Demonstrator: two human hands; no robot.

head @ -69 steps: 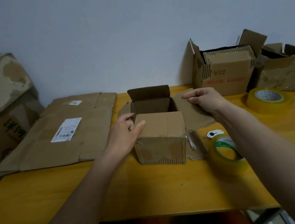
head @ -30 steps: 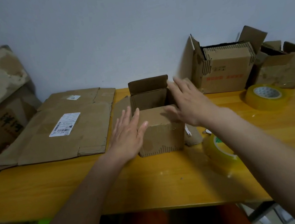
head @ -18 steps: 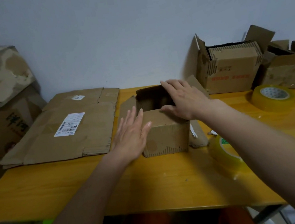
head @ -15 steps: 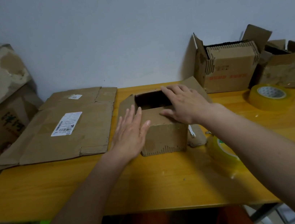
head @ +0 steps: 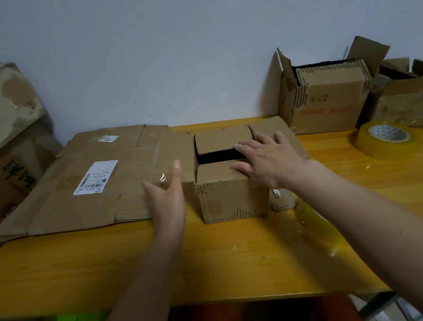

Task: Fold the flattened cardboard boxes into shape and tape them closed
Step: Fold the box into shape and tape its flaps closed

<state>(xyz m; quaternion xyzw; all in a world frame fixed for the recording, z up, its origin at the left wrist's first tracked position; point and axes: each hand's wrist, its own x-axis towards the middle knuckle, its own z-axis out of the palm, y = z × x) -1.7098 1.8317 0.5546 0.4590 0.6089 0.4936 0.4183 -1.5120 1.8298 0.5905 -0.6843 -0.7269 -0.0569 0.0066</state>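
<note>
We note the yellow wooden table (head: 246,259) filling the middle and lower frame. On its left part lies a large flattened cardboard box (head: 86,188) with a white shipping label (head: 96,177) face up. Upper right of the frame, against the wall, stand an open carton with red print (head: 324,101) and a second worn carton (head: 410,94) beside it.

At frame centre sits the small cardboard box (head: 233,198), upright on the table. Its near flap (head: 217,171) and far flap (head: 222,139) are folded inward, with a dark gap between them; the two side flaps stand outward.

Right hand (head: 267,162): fingers straight and spread, palm down, resting across the near flap and the gap, gripping nothing. Left hand (head: 167,191): fingers straight and together, edge-on, just left of the box by its left side flap; contact we cannot tell.

A roll of yellowish tape (head: 388,138) lies flat at centre right. A second roll is largely hidden behind the right forearm.
</note>
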